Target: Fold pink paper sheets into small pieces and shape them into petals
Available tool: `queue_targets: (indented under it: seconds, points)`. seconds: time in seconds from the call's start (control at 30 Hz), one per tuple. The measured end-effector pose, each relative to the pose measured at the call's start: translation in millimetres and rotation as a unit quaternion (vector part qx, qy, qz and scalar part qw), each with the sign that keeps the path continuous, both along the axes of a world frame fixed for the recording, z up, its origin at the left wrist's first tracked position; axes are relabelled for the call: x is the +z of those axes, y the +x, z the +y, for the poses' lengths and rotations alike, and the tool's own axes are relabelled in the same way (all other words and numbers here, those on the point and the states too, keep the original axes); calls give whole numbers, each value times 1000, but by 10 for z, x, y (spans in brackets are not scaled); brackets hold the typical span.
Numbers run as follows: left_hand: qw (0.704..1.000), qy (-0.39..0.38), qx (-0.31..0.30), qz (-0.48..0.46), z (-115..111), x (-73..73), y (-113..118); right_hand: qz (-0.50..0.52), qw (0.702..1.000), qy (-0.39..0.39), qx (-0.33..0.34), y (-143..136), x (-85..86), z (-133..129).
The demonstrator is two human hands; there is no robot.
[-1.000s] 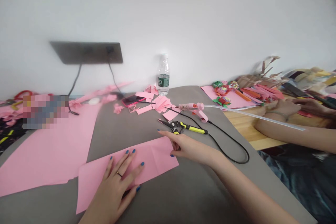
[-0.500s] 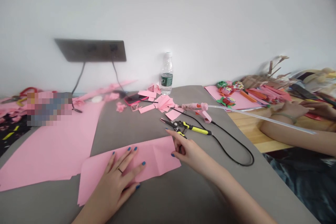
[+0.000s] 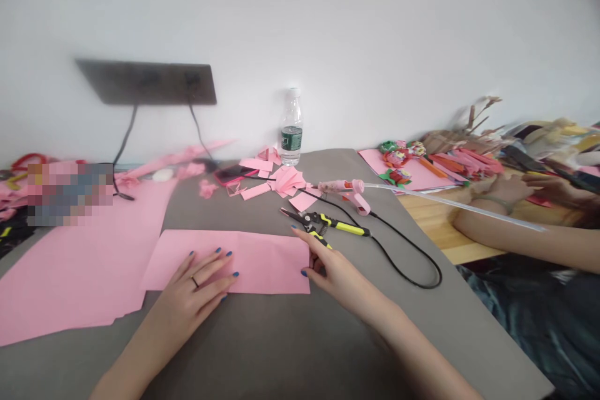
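Observation:
A folded pink paper (image 3: 267,262) lies lengthwise on the grey tabletop in front of me. My left hand (image 3: 199,287) rests flat on its left half, fingers spread, with a dark ring on one finger. At the paper's right edge is my right hand (image 3: 330,269). Its index finger stretches past the upper corner, while the thumb and curled fingers close on the edge. Just beyond that index fingertip lie black-and-yellow pliers (image 3: 323,223). To the left, larger pink sheets (image 3: 94,269) spread over the table, partly under the folded paper.
A pink glue gun (image 3: 344,190) with a long clear stick and looping black cord lies behind the pliers. Pink paper pieces (image 3: 285,181), a phone (image 3: 232,174) and a water bottle (image 3: 291,131) stand farther back. At right, another person's arm (image 3: 515,225) rests on a wooden table.
The folded paper has turned so its long edges run nearly level across my view. My left hand has shifted left along with it; my right hand stays at the right edge.

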State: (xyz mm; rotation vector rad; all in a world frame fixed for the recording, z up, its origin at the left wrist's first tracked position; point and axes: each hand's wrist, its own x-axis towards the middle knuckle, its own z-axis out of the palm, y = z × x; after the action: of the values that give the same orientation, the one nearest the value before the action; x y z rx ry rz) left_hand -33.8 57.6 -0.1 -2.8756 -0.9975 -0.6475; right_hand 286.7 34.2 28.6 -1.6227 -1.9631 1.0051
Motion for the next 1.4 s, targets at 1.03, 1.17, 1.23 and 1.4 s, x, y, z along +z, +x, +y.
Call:
queue_targets:
  seconds: [1.03, 1.17, 1.23, 1.4]
  points:
    - [989, -123, 86, 9, -232, 79, 60, -125, 958, 255, -32, 33, -256, 13]
    - [983, -153, 99, -1, -259, 107, 80, -142, 937, 319, -7, -265, 72, 120]
    - [981, -163, 102, -10, -268, 110, 83, -126, 926, 351, 61, -528, 143, 186]
    - [972, -207, 103, -49, -279, 137, 90, -163, 881, 372, 243, -1058, -235, 288]
